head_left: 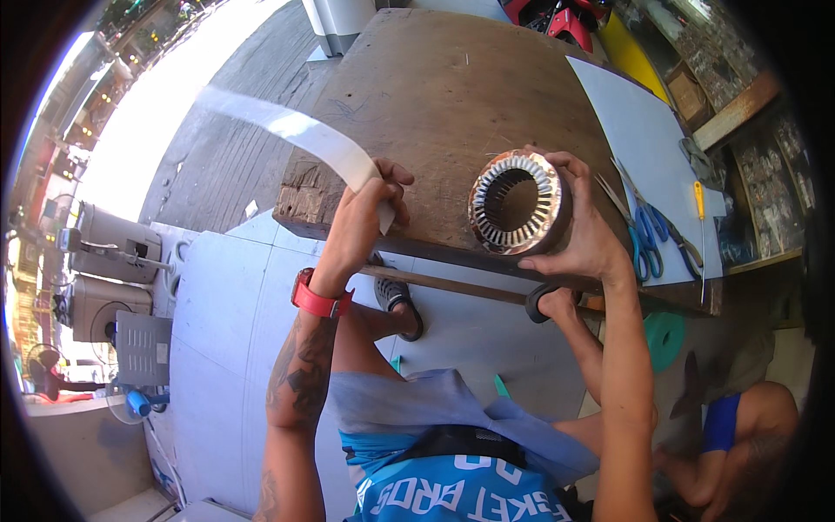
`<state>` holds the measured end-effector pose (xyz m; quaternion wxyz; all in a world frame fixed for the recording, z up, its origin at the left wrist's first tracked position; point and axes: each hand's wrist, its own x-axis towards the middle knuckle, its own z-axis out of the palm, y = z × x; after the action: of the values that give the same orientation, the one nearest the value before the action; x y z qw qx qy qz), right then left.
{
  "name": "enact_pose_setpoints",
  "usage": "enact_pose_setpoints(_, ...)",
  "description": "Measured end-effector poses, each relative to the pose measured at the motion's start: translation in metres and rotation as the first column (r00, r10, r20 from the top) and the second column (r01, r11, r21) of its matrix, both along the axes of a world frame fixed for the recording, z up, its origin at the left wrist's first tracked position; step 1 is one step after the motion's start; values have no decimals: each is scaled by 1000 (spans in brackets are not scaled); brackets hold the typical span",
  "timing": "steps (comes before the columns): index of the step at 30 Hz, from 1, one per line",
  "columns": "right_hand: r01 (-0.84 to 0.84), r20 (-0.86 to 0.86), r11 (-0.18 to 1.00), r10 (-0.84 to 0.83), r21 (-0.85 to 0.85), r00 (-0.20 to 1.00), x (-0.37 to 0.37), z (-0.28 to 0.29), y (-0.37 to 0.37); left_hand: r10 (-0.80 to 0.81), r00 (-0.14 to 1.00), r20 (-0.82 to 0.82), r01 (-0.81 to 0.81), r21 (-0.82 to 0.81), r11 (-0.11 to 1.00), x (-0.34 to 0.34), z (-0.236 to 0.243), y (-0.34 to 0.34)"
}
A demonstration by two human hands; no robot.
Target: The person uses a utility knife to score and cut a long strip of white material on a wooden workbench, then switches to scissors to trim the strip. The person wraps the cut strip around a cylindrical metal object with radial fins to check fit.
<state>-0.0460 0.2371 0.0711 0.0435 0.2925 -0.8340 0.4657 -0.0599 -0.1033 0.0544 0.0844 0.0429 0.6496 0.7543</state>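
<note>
My left hand pinches a long white strip, which looks like paper or film, near its lower end. The strip arcs away to the upper left, and its far end is blurred. My right hand grips a motor stator core by its outer right side. The stator's round opening faces me, and pale liners sit in the slots around its inside. It is held at the near edge of the wooden workbench. Whether it rests on the wood, I cannot tell.
A white sheet covers the bench's right side, bearing blue-handled scissors and a yellow-handled screwdriver. A green roll sits below on the right. Another person's bent leg is at lower right. Grey machines stand at left.
</note>
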Motion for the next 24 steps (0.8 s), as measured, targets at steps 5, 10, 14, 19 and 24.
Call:
enact_pose_setpoints(5,40,60,998,-42,43,997,7,4,13,19,1000,13,-16,-182,983,3,-6,13)
enact_pose_setpoints(10,65,76,993,-73,99,994,12,5,20,4,1000,1,-4,-181,983,1,-2,24)
enact_pose_setpoints(14,19,37,995,-23,102,999,12,4,19,-18,1000,-2,17,-240,971,5,5,32)
enact_pose_setpoints(19,16,30,992,-20,123,999,17,12,15,-111,994,-20,101,-274,956,9,5,39)
enact_pose_setpoints(24,-12,44,980,4,196,999,20,25,12,-144,989,-14,133,-314,940,15,1,42)
